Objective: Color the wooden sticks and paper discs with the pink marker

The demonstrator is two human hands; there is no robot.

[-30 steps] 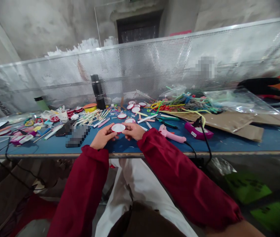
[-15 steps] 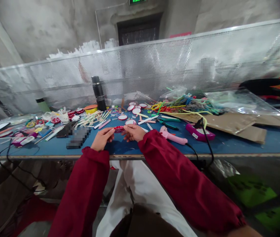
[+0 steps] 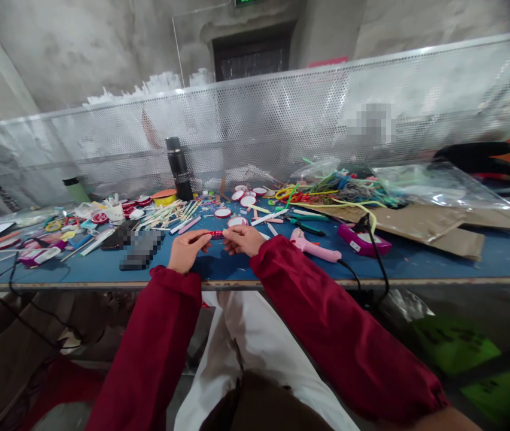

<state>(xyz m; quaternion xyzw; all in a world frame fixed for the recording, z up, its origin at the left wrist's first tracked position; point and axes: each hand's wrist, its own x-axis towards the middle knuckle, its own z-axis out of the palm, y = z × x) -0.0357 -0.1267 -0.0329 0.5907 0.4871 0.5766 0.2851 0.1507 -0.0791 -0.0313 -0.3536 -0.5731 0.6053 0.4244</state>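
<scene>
A perforated screen (image 3: 282, 120) is shown behind a blue worktop (image 3: 416, 260). Cardboard (image 3: 421, 224) is laid on the worktop at the right, with a heap of coloured cords (image 3: 340, 190) behind it. A black flask (image 3: 179, 167) is stood upright against the screen, left of centre. A pink glue gun (image 3: 313, 245) is laid just right of the hands, and a purple case (image 3: 363, 239) with a black cable lies beyond it. Pale sticks (image 3: 165, 214) and loose white discs (image 3: 248, 200) are scattered between the flask and the hands. Near the front edge, the left hand (image 3: 185, 251) and right hand (image 3: 245, 239) are brought together, each grip pinched closed on a small red disc (image 3: 216, 234). The disc is held edge-on between the fingertips, just above the worktop and well short of the loose discs.
</scene>
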